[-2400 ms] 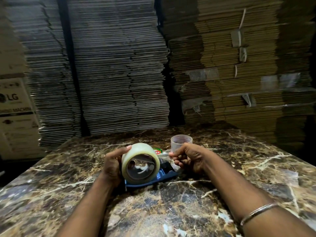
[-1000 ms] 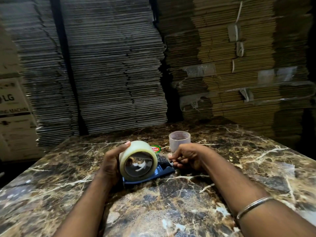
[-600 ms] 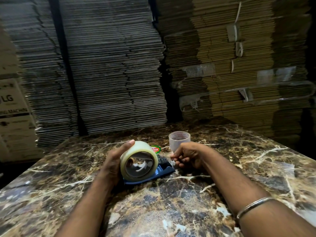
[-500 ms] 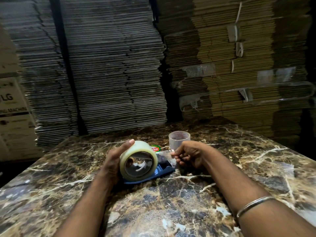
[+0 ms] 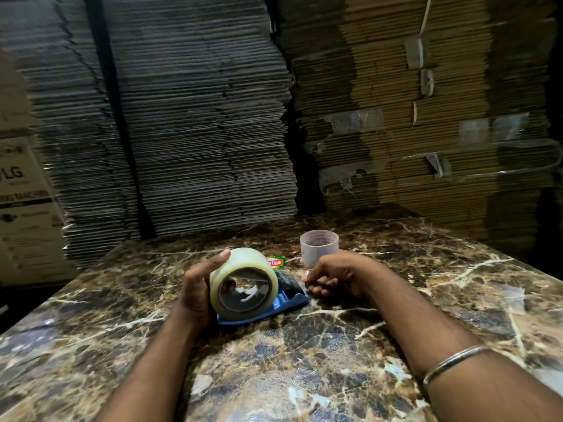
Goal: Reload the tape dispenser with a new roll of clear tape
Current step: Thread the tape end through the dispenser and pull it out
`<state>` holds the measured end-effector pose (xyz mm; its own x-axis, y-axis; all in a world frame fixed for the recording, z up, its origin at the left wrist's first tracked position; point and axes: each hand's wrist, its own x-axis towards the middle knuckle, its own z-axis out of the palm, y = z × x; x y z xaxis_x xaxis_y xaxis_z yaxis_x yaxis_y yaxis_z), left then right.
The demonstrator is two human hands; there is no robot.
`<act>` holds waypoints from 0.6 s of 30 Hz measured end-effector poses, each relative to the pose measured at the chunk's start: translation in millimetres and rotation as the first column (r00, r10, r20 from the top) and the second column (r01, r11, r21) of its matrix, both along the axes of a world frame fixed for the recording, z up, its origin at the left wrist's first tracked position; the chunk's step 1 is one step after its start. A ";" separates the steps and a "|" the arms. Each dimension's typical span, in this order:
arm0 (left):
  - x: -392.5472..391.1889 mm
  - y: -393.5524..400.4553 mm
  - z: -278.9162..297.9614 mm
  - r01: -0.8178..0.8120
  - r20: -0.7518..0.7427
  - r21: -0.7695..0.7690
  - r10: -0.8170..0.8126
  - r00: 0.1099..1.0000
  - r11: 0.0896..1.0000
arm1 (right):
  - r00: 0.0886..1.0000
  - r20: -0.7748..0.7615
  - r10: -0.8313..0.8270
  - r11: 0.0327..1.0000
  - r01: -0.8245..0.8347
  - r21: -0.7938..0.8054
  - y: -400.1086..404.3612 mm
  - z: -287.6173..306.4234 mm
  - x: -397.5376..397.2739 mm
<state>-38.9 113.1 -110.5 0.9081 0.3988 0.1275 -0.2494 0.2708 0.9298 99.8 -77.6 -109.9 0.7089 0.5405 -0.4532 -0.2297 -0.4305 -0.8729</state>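
A fat roll of clear tape [image 5: 243, 271] stands on edge on the blue tape dispenser [image 5: 286, 303], which lies on the marble table [image 5: 304, 370]. My left hand [image 5: 196, 287] wraps the roll's left side, thumb on top. My right hand [image 5: 333, 277] is curled at the dispenser's right end, fingertips pinching what looks like the loose clear tape end; the strip itself is hard to see. A red and green label [image 5: 275, 262] shows behind the roll.
An empty translucent tape core [image 5: 318, 249] stands upright just behind my right hand. Tall stacks of flattened cardboard [image 5: 198, 117] rise behind the table. A white printed carton [image 5: 21, 205] stands at the left.
My right hand has shifted slightly along the dispenser's right end while staying pinched. My left hand keeps the roll in the same place.
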 end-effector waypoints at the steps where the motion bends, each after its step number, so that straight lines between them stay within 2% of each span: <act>1: -1.0 0.1 -0.4 -0.001 0.002 -0.008 0.001 1.000 1.000 | 1.000 -0.003 0.001 1.000 -0.001 0.005 0.1 0.4 -0.4; 6: -2.9 7.1 -2.9 -0.029 0.002 -0.073 0.030 1.000 0.997 | 0.999 -0.049 0.020 1.000 -0.020 0.015 -1.6 4.0 -3.5; 10: -1.7 9.6 -3.1 -0.043 -0.005 -0.052 0.043 0.999 0.998 | 0.995 -0.092 0.030 1.000 -0.030 0.000 -3.6 5.3 -2.4; 13: -3.0 6.2 -0.9 -0.003 -0.006 -0.047 0.002 1.000 0.999 | 0.997 -0.072 0.021 1.000 -0.023 -0.018 -3.0 5.2 -3.5; 18: -2.4 6.0 0.4 -0.028 -0.041 -0.031 0.027 0.999 0.999 | 1.000 -0.012 -0.001 0.999 0.001 -0.033 -1.3 3.7 -6.3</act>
<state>-41.3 119.0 -110.1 0.9008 0.4273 0.0779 -0.2200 0.2941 0.9301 93.5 -78.8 -106.2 0.7038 0.5242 -0.4795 -0.2409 -0.4589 -0.8552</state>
